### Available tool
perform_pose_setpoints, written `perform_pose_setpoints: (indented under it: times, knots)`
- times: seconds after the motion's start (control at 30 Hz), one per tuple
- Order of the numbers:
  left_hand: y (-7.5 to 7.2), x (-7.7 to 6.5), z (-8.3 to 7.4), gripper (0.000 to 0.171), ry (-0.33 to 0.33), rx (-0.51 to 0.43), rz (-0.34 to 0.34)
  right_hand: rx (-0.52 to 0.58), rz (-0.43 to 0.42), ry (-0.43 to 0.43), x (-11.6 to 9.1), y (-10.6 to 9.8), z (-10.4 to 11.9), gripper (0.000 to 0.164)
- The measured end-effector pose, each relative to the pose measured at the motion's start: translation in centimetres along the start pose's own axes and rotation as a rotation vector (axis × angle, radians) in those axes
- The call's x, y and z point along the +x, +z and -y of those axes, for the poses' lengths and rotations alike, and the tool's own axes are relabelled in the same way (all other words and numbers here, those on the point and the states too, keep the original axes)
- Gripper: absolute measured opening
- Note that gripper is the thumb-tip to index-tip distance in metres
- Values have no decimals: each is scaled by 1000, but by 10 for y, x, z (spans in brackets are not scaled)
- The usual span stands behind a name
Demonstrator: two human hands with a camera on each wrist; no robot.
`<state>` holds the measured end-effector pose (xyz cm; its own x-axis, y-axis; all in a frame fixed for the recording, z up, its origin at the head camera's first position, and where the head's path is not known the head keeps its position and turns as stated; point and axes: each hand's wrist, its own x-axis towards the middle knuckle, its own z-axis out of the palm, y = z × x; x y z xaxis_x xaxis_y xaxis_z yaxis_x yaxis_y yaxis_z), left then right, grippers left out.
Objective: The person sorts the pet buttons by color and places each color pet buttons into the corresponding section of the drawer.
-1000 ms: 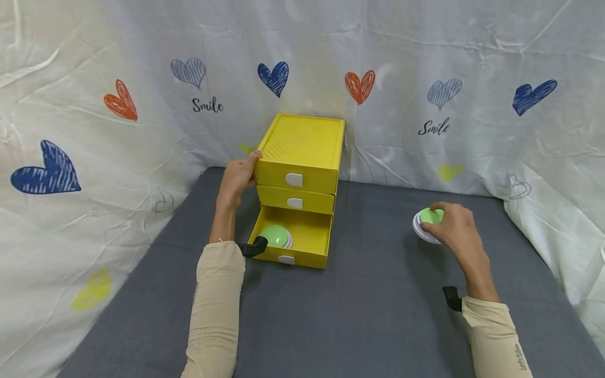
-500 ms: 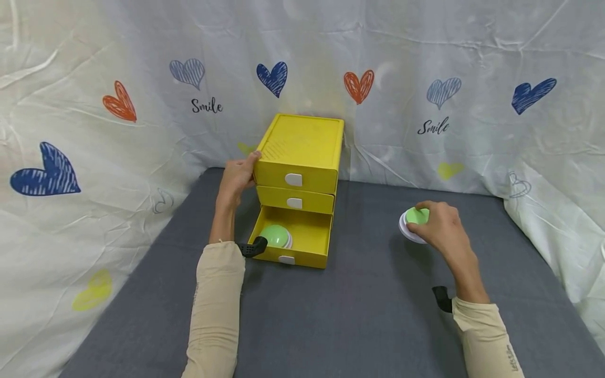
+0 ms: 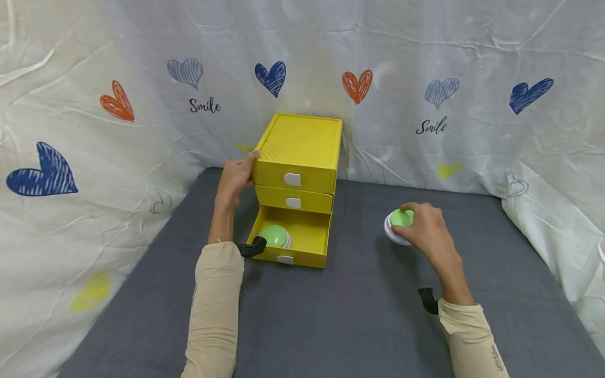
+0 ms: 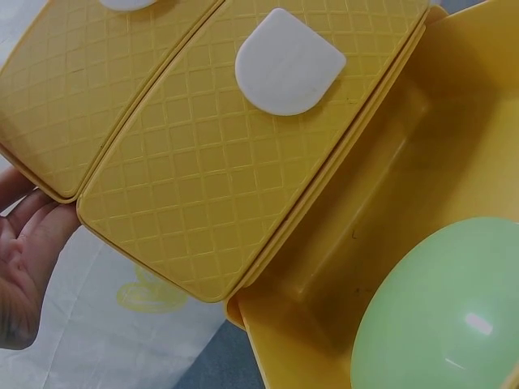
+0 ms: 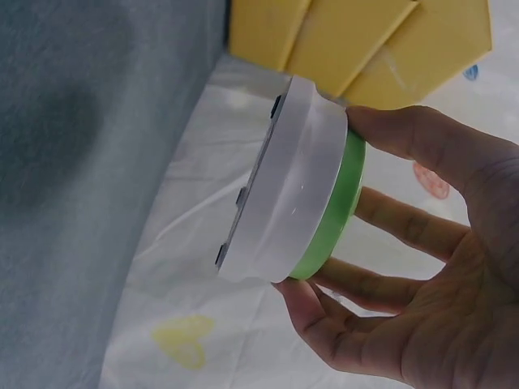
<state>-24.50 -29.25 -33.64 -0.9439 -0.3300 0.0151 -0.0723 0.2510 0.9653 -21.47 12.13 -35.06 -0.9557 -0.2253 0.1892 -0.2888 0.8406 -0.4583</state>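
Observation:
In the head view my right hand (image 3: 420, 226) holds a round push button (image 3: 402, 219) with a green top and white base, lifted over the table right of the cabinet. The right wrist view shows thumb and fingers pinching its green rim, its underside with dark feet turned outward. My left hand (image 3: 232, 178) rests against the upper left side of a yellow drawer cabinet (image 3: 302, 139), thumb at the top edge; its fingertips are partly hidden. The bottom drawer (image 3: 309, 237) is pulled out. A similar green-domed button (image 3: 274, 236) sits in its left part.
Two upper drawers, the top one (image 3: 319, 177) and the middle one (image 3: 314, 201), are pushed in, each with a white tab. A dark grey cloth (image 3: 321, 325) covers the table. Behind hangs a white curtain (image 3: 392, 42) printed with hearts.
My right hand has moved left with the push button, closer to the cabinet. My left hand, the cabinet and the button in the drawer have stayed in place.

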Motion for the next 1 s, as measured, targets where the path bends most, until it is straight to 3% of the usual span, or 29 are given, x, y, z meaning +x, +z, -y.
perform_pose_setpoints:
  times: [1.0]
  knots:
    - [2,-3,0,64,30,-18,-13,44,40,-105,0,10,52,44]
